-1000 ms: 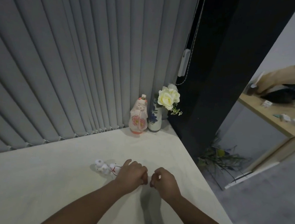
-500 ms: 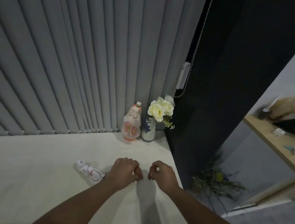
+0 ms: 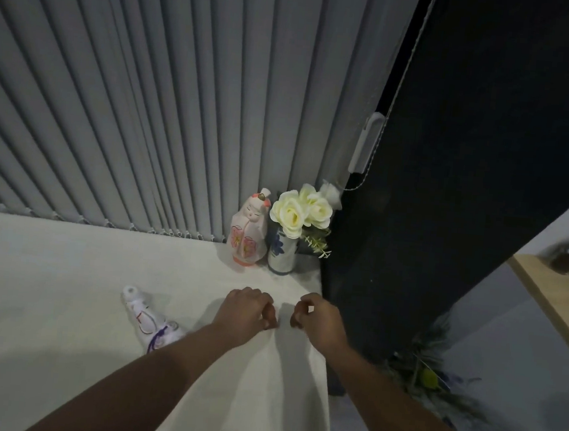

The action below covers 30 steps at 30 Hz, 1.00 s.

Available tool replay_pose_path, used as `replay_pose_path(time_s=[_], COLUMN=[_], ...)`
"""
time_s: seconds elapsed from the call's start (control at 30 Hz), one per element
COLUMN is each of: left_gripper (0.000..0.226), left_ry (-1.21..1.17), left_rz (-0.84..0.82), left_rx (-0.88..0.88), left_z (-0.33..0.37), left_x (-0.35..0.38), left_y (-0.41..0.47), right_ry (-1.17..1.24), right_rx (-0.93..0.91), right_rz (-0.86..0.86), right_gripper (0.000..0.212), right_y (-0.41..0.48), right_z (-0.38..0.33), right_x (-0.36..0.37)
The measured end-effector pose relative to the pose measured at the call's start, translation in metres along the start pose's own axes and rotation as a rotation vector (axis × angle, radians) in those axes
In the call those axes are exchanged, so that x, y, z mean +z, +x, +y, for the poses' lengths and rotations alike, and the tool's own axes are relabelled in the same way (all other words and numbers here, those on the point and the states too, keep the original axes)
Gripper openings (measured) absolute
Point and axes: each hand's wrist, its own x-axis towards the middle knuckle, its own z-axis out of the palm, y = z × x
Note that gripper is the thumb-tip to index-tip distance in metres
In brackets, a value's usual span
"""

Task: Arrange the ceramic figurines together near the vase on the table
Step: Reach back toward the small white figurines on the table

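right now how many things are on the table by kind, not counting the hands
figurines: 2, the pink figurine standing, the white figurine lying down
vase holding flowers: 1
total: 3

Pink-flowered figurine (image 3: 248, 232), blue-painted white vase (image 3: 282, 254)

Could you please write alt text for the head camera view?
The left hand and right hand, curled and empty, are close together over a white table. A white figurine lies on its side nearby; a pink figurine stands beside a vase.
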Motion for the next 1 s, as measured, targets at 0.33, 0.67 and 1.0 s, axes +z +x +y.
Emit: replay_pose_path(time_s=[0.33, 0.67, 1.0], left_gripper=[0.023, 0.025, 0.032], left_ry=[0.056, -0.006, -0.015], left_rz=[-0.007, -0.017, -0.036], left_rx=[-0.039, 0.015, 0.028], left_z=[-0.001, 0.003, 0.004], left_x=[0.009, 0.015, 0.023], left_y=[0.043, 0.050, 0.050], right_ry=[-0.054, -0.026, 0.010], right_rx=[-0.057, -0.106, -0.123], right_rz=[-0.037, -0.038, -0.057], right_gripper=[0.028, 0.026, 0.030], right_y=[0.037, 0.044, 0.044], right_z=[0.012, 0.020, 0.024], right_x=[0.007, 0.011, 0.013])
